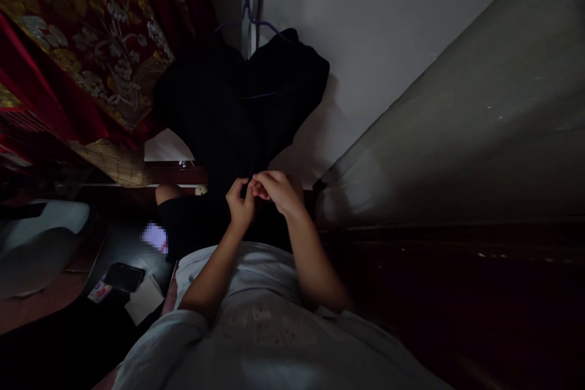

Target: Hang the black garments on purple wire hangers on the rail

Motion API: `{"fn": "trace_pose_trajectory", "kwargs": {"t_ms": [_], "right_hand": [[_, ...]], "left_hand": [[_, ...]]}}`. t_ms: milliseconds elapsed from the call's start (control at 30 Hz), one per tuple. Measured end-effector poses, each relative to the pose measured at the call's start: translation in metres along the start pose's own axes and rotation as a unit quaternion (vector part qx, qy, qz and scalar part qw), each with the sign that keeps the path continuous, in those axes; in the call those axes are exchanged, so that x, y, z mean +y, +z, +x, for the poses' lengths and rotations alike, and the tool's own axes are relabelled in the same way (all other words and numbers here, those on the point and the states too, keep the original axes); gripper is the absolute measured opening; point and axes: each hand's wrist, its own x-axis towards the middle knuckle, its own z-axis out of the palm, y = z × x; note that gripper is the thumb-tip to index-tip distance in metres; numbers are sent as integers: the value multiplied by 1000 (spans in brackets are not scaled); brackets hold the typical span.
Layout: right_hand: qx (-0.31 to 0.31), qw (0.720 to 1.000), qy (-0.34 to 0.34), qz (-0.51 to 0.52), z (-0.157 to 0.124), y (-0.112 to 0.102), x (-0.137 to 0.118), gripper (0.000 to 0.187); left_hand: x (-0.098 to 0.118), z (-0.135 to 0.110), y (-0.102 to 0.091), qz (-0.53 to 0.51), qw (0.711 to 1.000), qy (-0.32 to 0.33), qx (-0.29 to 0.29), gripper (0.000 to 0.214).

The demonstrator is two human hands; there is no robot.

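Observation:
A black garment (219, 103) hangs from a purple hanger (247, 9) against the wall, its lower part narrowing down to my hands. At that lower end my left hand (241, 202) is closed, thumb and forefinger bent together on the dark cloth. Close beside it, fingertips almost touching, my right hand (275, 190) has its thumb and forefinger pinched and the other fingers curled. Whatever lies between the right fingertips is too small and dark to make out. Both hands are above my lap, in front of my light grey shirt (260, 292).
Red cloth with gold and silver embroidery (105, 30) hangs at left. Below it, a dark surface (121, 250) carries a black phone-like object (124, 277), a pale paper (144, 300) and a small card (99, 291). A greyish covered bulk (457, 134) slopes along the right.

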Motion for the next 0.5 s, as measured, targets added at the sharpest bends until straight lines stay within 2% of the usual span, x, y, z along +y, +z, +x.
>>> {"fn": "trace_pose_trajectory", "kwargs": {"t_ms": [67,133,267,367,433,500], "right_hand": [[6,1000,-4,-2,3,2,-10,22],[11,999,-37,-4,13,3,-34,22],[30,989,-146,-5,56,2,-117,25],[32,980,-195,-8,89,1,-177,28],[15,973,-227,-27,97,1,-198,30],[6,970,-237,-54,93,4,-203,31]], "left_hand": [[0,1,-1,5,1000,2,-9,25],[-3,4,-1,16,1000,2,-6,25],[-20,11,0,43,999,-9,27,30],[-34,12,2,47,998,-17,28,31],[-41,11,3,52,998,-21,20,30],[-42,14,6,54,998,-28,-7,32]]}}
